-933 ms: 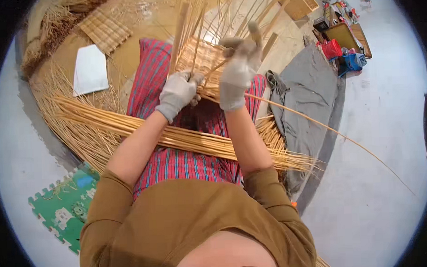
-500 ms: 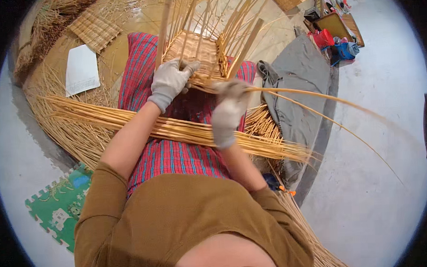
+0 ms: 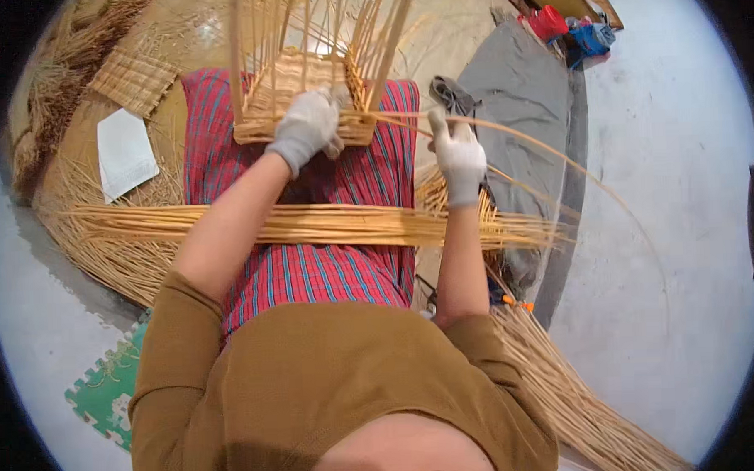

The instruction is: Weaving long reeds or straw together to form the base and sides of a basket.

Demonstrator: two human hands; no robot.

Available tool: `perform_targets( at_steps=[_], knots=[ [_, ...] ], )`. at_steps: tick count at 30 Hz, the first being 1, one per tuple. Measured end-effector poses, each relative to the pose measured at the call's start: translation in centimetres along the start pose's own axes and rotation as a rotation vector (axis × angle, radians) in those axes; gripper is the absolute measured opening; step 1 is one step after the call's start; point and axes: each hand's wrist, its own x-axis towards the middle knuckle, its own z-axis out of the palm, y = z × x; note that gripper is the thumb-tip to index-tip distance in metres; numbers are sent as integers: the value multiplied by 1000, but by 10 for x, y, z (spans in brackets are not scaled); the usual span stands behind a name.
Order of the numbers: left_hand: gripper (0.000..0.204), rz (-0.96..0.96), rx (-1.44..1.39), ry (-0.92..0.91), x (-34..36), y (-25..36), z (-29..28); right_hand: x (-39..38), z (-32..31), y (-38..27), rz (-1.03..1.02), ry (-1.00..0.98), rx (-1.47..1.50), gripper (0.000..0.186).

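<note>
A partly woven wicker basket (image 3: pixel 297 85) rests at the far end of my lap, its upright stakes rising away from me. My left hand (image 3: pixel 308 124), in a pale work glove, is closed on its near edge, fingers curled over the weave. From the basket's near right corner two long, thin wicker rods (image 3: pixel 548 149) run out to the right. My gloved right hand (image 3: pixel 460 154) is closed around these rods a short way from the corner, and their loose ends bend down and blur to the right. Across my lap lies a bundle of wicker rods (image 3: pixel 343 224).
Red checked cloth (image 3: pixel 312 275) covers my legs. On the left are a woven mat (image 3: pixel 133 80), a white sheet (image 3: pixel 125 153) and loose rods (image 3: pixel 129 265). Grey cloth (image 3: pixel 517 93), a red bucket (image 3: pixel 546 22) and another rod bundle (image 3: pixel 598 394) lie to the right.
My right hand has swung away from the basket corner to the right along the rods. My left hand remains on the basket edge, and the view has shifted a little.
</note>
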Motion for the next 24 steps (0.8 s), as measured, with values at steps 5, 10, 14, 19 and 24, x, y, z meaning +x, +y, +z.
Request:
perform_targets(
  at_steps=[5, 10, 14, 19, 24],
  knots=[
    [48, -224, -504, -157, -3, 25, -6, 71, 16, 22, -193, 76, 595, 46],
    [43, -266, -379, -69, -16, 46, -4, 88, 0, -104, -928, 516, 133, 40],
    [46, -312, -273, -39, -14, 26, -10, 83, -25, -144, -779, -128, 582, 91],
    [46, -304, -307, -77, -18, 44, -10, 160, 4, 0, -234, -179, -156, 49],
    [69, 325, 600, 397, -75, 21, -38, 27, -6, -76, -596, 16, 184, 31]
  ],
)
